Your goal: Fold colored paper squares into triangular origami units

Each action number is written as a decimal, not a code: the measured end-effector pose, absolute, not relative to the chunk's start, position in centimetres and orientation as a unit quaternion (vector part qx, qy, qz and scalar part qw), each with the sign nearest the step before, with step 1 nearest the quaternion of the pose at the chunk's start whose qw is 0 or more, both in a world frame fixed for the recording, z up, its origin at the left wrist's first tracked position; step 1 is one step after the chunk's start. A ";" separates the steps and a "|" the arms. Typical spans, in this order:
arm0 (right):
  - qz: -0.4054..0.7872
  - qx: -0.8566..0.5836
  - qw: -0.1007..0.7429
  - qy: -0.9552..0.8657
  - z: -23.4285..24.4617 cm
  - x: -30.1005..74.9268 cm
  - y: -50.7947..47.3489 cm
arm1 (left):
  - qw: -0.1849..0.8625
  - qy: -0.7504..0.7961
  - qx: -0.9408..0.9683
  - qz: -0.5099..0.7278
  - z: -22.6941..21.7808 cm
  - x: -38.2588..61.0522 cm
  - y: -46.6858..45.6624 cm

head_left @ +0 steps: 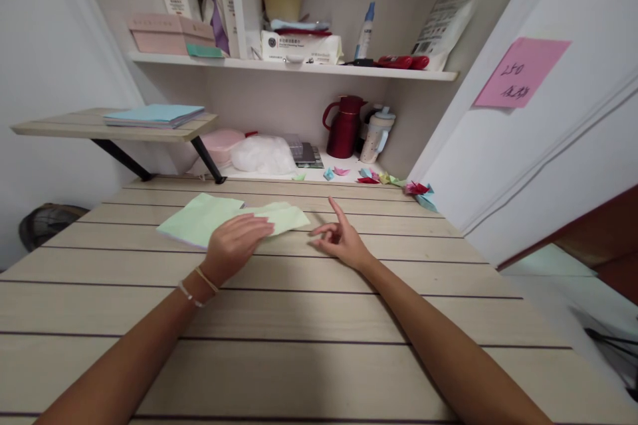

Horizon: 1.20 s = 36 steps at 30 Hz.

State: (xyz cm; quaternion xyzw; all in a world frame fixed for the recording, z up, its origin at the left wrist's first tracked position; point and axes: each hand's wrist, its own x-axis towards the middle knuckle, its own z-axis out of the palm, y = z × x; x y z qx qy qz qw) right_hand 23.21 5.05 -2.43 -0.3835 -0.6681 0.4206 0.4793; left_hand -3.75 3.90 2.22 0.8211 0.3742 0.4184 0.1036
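Pale green paper sheets [204, 219] lie in a small stack on the wooden table [299, 319]. One folded green sheet [286, 216] sticks out to the right of the stack. My left hand [234, 246] lies flat on the sheets, fingers stretched toward that folded piece. My right hand [341, 239] hovers just right of the paper, index finger raised and the other fingers loosely curled, holding nothing. A thin bracelet sits on my left wrist.
Several small folded paper shapes [379, 178] in pink, blue and green lie at the table's back edge. A red jug [343, 126] and white cup [377, 134] stand behind them. A small raised shelf [114, 126] holds coloured paper at left. A pink note [521, 73] hangs on the right.
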 end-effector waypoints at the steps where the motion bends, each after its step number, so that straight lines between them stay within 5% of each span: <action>1: 0.438 -0.364 0.459 -0.682 -2.4 22.9 4.8 | 0.157 0.354 0.820 0.421 1.8 -3.3 3.7; 6: 0.411 -0.358 0.425 -0.723 -2.8 22.4 4.9 | 0.255 0.319 0.807 0.426 0.6 -1.8 3.4; 13: 0.418 -0.406 0.574 -0.576 -2.9 23.1 5.8 | 0.211 0.442 0.746 0.451 0.7 -2.0 4.5; 21: 0.512 -0.361 0.511 -0.588 -2.3 22.6 5.3 | 0.536 0.393 0.629 0.404 -0.7 -1.8 4.8; 30: 0.520 -0.421 0.496 -0.553 -3.2 22.4 5.7 | 0.433 0.483 0.614 0.450 -0.8 -1.3 4.8; 36: 0.543 -0.383 0.543 -0.512 -2.3 21.1 4.8 | 0.494 0.445 0.543 0.513 -0.4 0.0 4.0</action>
